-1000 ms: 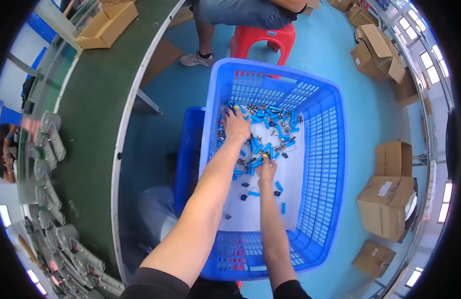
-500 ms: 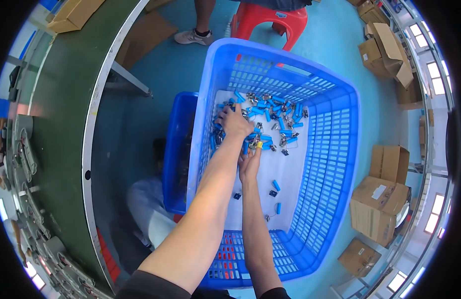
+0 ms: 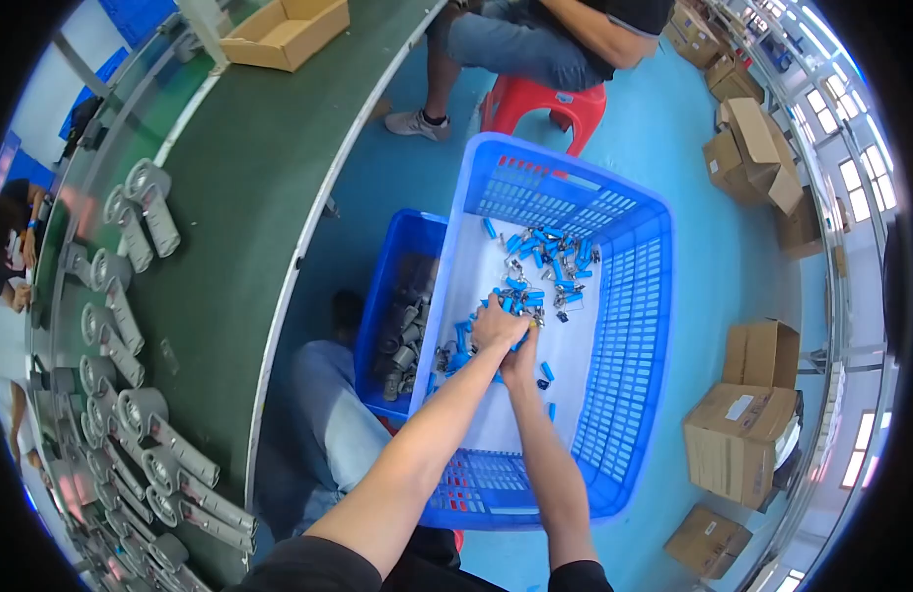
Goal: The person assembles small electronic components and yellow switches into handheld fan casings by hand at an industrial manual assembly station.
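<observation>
Both hands meet over the middle of a large blue plastic basket (image 3: 646,326), among small blue cylinders with wires and metal parts. My left hand (image 3: 498,326) is on top, its fingers curled over some of these cylinders. Just below and touching it, my right hand (image 3: 520,363) is cupped, its fingers partly hidden; a blue cylinder shows between the palms. Something yellow sits at a right fingertip. A loose heap of blue cylinders (image 3: 555,259) lies beyond the hands on the basket's white lining (image 3: 575,380). More lie left of my wrists, and a few to the right.
A smaller blue bin (image 3: 375,340) of grey metal parts stands left of the basket. Farther left, a green-topped bench (image 3: 244,197) carries several grey handled devices (image 3: 170,444). A person sits on a red stool (image 3: 550,97) beyond; another person's leg (image 3: 323,405) is beside the bin. Cardboard boxes (image 3: 737,429) line the right.
My hands have come together, the left moving from the heap's left side onto the right. Some cylinders have shifted nearer me. The view has swung left, showing more of the bench.
</observation>
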Demonstrator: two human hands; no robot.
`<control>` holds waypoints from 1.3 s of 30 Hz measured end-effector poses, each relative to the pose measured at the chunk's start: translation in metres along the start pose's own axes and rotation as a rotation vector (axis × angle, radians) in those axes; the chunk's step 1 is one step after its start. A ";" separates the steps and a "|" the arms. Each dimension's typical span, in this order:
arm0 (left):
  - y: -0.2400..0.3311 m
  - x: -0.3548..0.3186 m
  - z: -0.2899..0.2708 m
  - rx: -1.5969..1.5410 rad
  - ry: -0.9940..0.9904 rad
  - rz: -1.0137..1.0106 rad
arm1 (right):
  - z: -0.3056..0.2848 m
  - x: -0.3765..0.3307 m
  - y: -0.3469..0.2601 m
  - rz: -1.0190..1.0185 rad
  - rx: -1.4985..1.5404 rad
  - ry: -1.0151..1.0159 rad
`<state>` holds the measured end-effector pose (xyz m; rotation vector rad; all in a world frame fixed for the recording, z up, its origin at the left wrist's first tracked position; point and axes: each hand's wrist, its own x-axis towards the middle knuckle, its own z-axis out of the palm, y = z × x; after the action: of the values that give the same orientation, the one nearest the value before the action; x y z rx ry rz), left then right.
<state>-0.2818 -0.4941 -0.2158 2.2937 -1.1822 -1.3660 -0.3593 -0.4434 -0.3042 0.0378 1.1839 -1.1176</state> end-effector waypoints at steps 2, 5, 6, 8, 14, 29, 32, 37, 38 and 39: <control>0.009 -0.020 -0.010 -0.058 -0.018 0.055 | 0.004 -0.029 -0.027 -0.064 -0.046 -0.031; 0.029 -0.062 -0.039 -0.230 0.001 0.185 | 0.028 -0.077 -0.064 -0.211 -0.118 -0.069; 0.039 -0.080 -0.053 -0.295 0.021 0.229 | 0.043 -0.097 -0.079 -0.296 -0.145 -0.072; 0.054 -0.105 -0.090 -0.418 0.069 0.323 | 0.090 -0.146 -0.102 -0.408 -0.223 -0.058; 0.094 -0.205 -0.223 -0.679 0.251 0.649 | 0.201 -0.250 -0.158 -0.579 -0.257 -0.466; -0.096 -0.203 -0.400 -0.487 0.959 0.142 | 0.415 -0.230 0.033 -0.805 -1.058 -0.763; -0.129 -0.216 -0.408 -0.211 0.965 0.063 | 0.437 -0.183 0.033 -1.463 -1.517 -0.653; -0.141 -0.241 -0.414 0.035 0.774 0.017 | 0.472 -0.160 -0.003 -1.325 -1.742 -0.879; -0.144 -0.244 -0.414 0.030 0.778 0.008 | 0.477 -0.158 -0.007 -1.384 -1.747 -0.924; -0.146 -0.245 -0.414 0.086 0.737 0.022 | 0.480 -0.155 -0.011 -1.395 -1.770 -0.915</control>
<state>0.0729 -0.3031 0.0858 2.4755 -1.0040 -0.3708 -0.0181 -0.6098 0.0283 -2.6254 0.8282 -0.5337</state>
